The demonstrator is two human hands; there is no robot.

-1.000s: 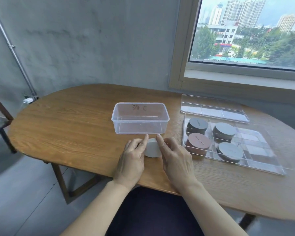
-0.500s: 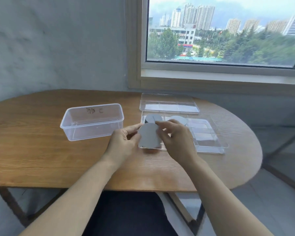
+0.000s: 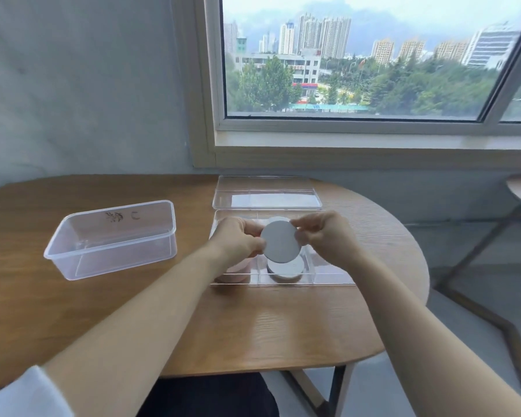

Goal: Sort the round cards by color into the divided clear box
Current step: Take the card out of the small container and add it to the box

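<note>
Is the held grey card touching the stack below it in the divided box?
Apart. The head view shows the grey card held in both hands above the stack, its lower edge clear of it.

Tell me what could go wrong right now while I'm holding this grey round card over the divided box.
1. The grey card is pinched only at its edges by the left hand and right hand, so it could slip and drop into the wrong compartment.
2. Both hands hide much of the divided clear box, so matching the grey stack below may be harder.
3. The pinkish stack sits in the next compartment; a careless release might mix the colors.
</note>
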